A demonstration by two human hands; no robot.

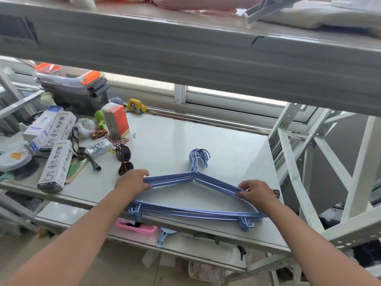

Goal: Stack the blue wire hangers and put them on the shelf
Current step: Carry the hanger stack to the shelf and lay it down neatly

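Observation:
A stack of several blue wire hangers (191,212) lies flat on the pale grey shelf (169,141), hooks pointing away from me, bottom bars along the shelf's front edge. My left hand (132,182) grips the stack's left shoulder wires. My right hand (255,191) pinches the right shoulder wires near the right end. The hangers' left corner is hidden under my left forearm.
Clutter fills the shelf's left part: sunglasses (124,159), white boxes (56,164), an orange-and-white carton (115,122), a toy car (99,133), stacked clear tubs (72,81). Another shelf (206,56) hangs overhead. White metal frame struts (296,174) stand at the right.

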